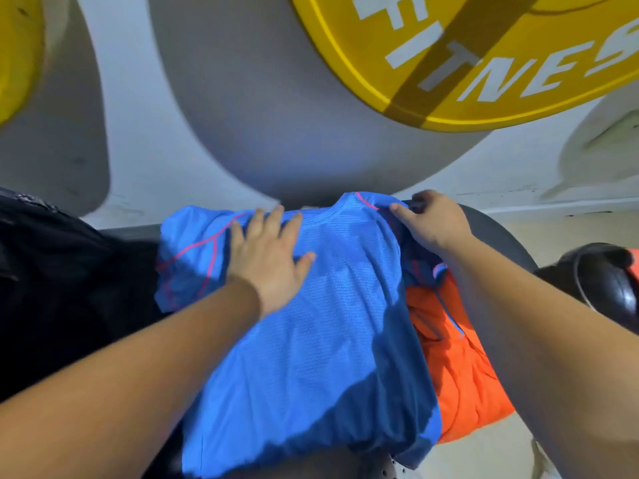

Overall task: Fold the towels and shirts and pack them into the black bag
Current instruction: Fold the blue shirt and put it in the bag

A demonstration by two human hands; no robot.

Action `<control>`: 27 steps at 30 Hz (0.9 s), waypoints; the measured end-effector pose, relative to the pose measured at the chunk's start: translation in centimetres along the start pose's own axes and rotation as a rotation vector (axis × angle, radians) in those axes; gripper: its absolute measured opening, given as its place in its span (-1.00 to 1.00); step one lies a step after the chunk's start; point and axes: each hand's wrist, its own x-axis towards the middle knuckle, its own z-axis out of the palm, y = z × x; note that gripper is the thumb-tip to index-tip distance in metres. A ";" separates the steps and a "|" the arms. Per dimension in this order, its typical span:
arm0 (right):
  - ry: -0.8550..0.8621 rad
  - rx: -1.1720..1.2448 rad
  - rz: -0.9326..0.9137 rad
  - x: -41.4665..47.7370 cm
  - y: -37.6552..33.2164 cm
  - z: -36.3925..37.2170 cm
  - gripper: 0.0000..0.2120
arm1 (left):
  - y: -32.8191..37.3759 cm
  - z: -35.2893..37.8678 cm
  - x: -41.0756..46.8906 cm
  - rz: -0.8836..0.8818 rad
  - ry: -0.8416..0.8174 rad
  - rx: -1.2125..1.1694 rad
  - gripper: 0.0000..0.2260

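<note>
A blue shirt [311,340] with pink seams lies spread over a dark padded bench, collar away from me. My left hand [269,254] presses flat on its left shoulder with fingers straight. My right hand [428,223] grips the shirt's right shoulder near the collar, fingers curled into the cloth. An orange garment [460,375] lies under the blue shirt's right side. Black fabric [52,288], possibly the bag, sits at the left.
The dark bench [494,233] runs across the middle, its edge showing at the right. A large yellow weight plate [466,63] with white letters leans behind it, another yellow plate [17,46] at far left. A black rounded object [601,288] stands at the right.
</note>
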 end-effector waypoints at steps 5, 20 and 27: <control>0.024 0.104 0.118 -2.7 2.2 -0.1 -0.36 | 4.8 3.1 -3.3 0.134 -0.125 -0.008 -0.27; 0.289 0.439 0.213 -1.7 2.2 -0.8 -0.63 | 4.9 5.4 -3.5 0.110 -0.134 0.102 -0.20; -0.067 0.205 0.221 -3.4 1.7 -2.8 -0.11 | 5.0 5.4 -3.5 0.103 -0.142 0.088 -0.19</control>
